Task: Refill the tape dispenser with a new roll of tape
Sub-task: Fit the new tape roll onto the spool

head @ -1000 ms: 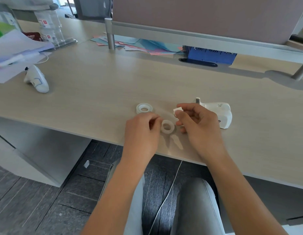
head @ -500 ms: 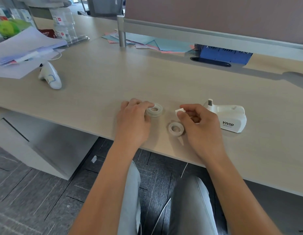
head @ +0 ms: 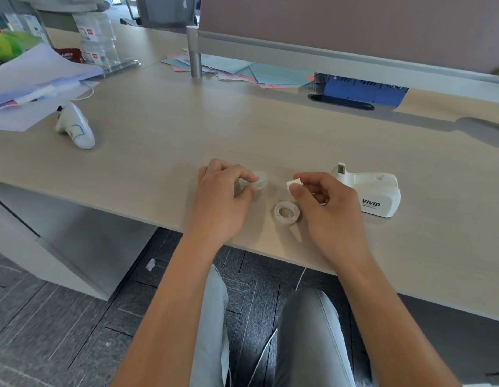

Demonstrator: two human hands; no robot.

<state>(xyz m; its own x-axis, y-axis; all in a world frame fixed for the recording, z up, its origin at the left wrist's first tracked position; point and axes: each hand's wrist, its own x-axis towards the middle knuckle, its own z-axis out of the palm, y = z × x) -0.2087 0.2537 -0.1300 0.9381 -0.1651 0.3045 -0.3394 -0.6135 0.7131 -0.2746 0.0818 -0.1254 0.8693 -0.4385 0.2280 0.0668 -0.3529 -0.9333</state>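
My left hand (head: 221,199) grips a clear roll of tape (head: 259,180) that rests on the wooden desk (head: 187,127), fingers curled over its left side. My right hand (head: 326,208) pinches a small white plastic piece (head: 293,182) between thumb and forefinger. A white ring-shaped spool (head: 286,213) lies flat on the desk between the two hands, near the front edge. The white tape dispenser (head: 374,191), marked VIVID, stands just right of my right hand with its cutter end pointing up and left.
A white controller-like device (head: 75,129) lies at the left. Stacked papers (head: 33,82) sit at the far left, coloured sheets (head: 242,71) and a blue box (head: 360,90) under the divider rail at the back. A metal post (head: 194,51) rises mid-back.
My left hand left the ring-shaped spool, moved up and left, and closed on the clear tape roll. The spool now lies alone on the desk. The right hand keeps its small white piece.
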